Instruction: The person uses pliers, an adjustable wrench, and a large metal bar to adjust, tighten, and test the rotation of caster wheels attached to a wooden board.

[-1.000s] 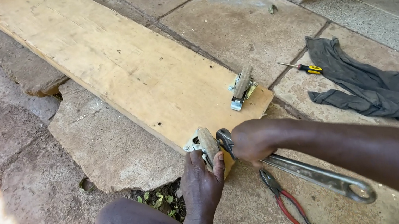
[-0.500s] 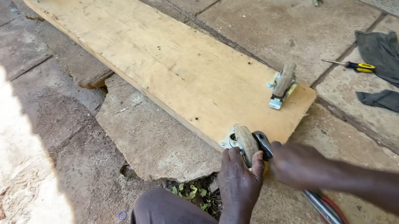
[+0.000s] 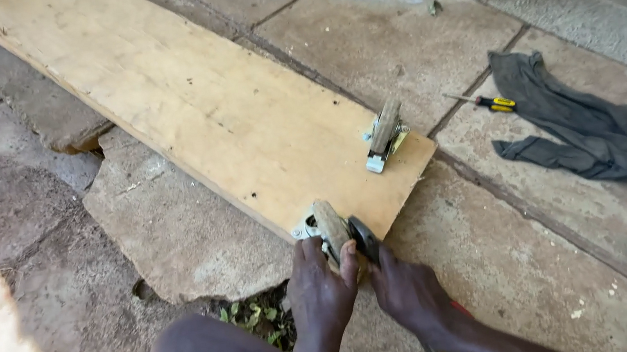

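- My left hand (image 3: pixel 321 295) grips the caster wheel (image 3: pixel 331 229) at the near corner of the wooden board (image 3: pixel 188 112) lying on the stone floor (image 3: pixel 405 13).
- My right hand (image 3: pixel 411 294) holds a metal tool (image 3: pixel 364 239) closed against that wheel.
- A second caster (image 3: pixel 385 135) already sits at the board's other near corner; this one looks unfinished.
- A screwdriver (image 3: pixel 489 102) and grey cloth (image 3: pixel 596 129) lie on the floor; no containers in view.

Stone-slab floor (image 3: pixel 510 271) under wooden board (image 3: pixel 180 113), grey cloth (image 3: pixel 597 133), screwdriver (image 3: pixel 489 102).

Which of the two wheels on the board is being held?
The caster wheel at the board's near corner, under both hands; the other caster sits untouched at the far corner.
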